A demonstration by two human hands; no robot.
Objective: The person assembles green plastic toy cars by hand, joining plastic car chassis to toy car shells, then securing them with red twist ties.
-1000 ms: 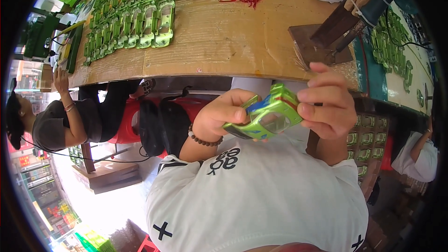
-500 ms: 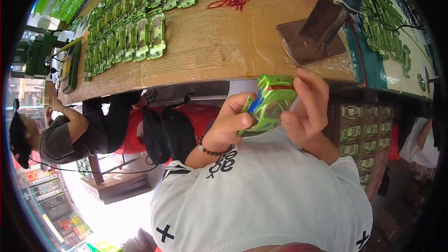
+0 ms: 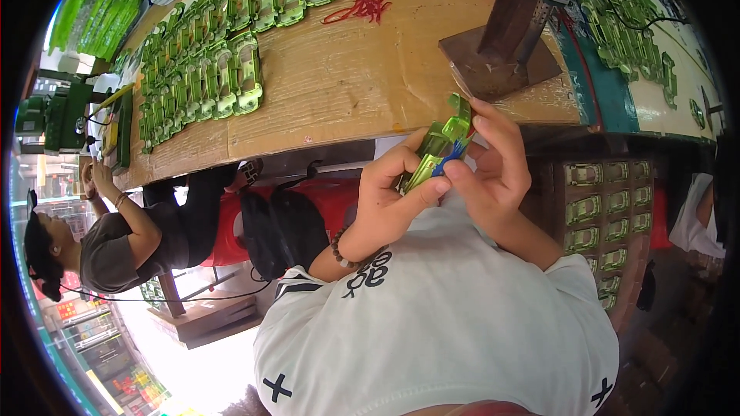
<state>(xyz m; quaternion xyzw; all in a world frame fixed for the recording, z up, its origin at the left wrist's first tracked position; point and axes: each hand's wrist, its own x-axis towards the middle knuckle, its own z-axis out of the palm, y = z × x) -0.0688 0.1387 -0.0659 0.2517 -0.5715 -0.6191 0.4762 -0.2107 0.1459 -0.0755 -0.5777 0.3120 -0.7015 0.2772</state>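
Note:
A shiny green toy car body shell (image 3: 436,141) with a blue part (image 3: 455,156) is held between my two hands, just off the table's near edge. My left hand (image 3: 395,189) pinches its lower left end with thumb and fingers. My right hand (image 3: 497,166) grips the upper right side, its thumb pressed by the blue part and its fingers behind the shell. The shell is tilted up on its side, and part of it is hidden by my fingers.
Rows of green car shells (image 3: 248,73) lie on the cardboard-covered table (image 3: 324,85). Beyond are red strips (image 3: 362,4) and a metal stand (image 3: 509,62). More shells fill a compartmented tray (image 3: 561,185) at my right. A co-worker (image 3: 119,254) sits at left near a green machine (image 3: 58,115).
My hands have turned the green shell from showing its broad face to a narrower, steeper view. My left fingers have wrapped further round it, and my right hand has come closer to my left.

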